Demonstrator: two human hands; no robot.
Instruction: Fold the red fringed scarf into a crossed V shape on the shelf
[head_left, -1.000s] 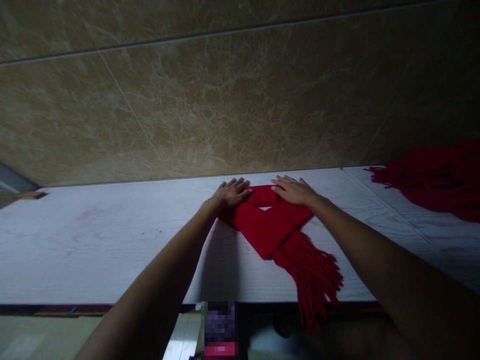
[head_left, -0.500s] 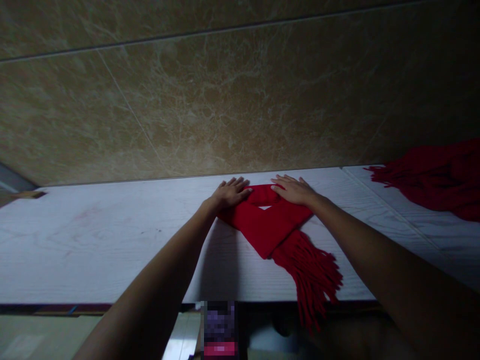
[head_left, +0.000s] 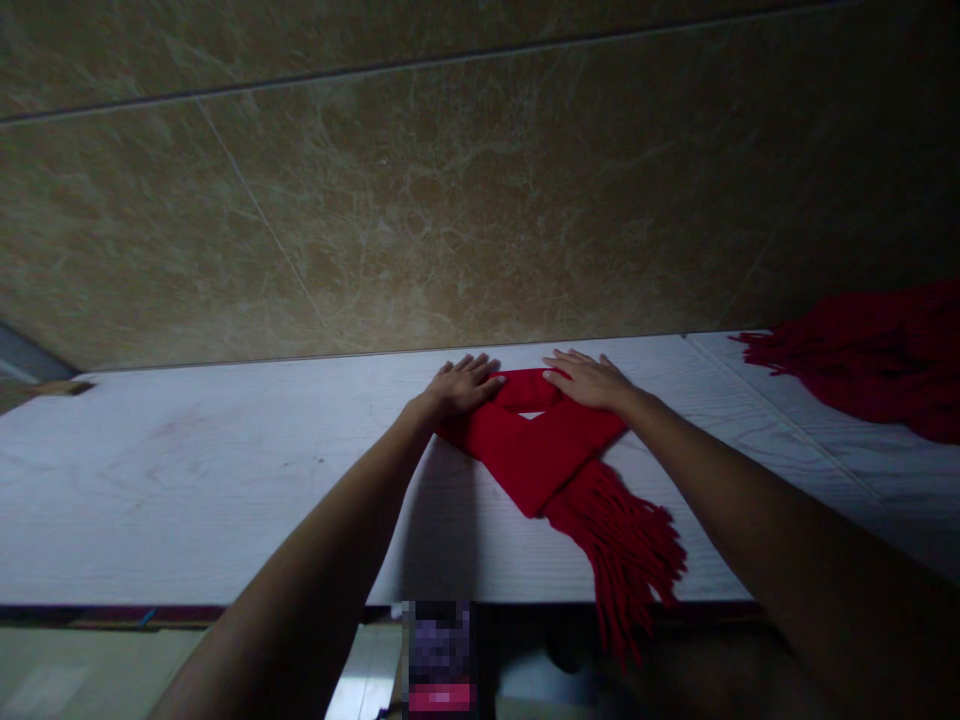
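Observation:
A red scarf [head_left: 534, 460] lies folded on the white wood-grain table [head_left: 225, 480]. Its upper part makes a loop with a small gap, and its bands cross below in a V shape. The fringe [head_left: 630, 540] spreads to the lower right and hangs over the table's front edge. My left hand [head_left: 463, 386] rests flat on the loop's upper left corner, fingers stretched out. On the upper right corner lies my right hand [head_left: 589, 380], also flat with fingers spread. Both palms hide the cloth beneath them.
A second heap of red fringed cloth [head_left: 885, 360] lies at the table's right end. Behind the table rises a brown marbled tile wall [head_left: 450, 220]. A small wooden piece [head_left: 64, 388] sits at the far left corner. A seam crosses the tabletop on the right.

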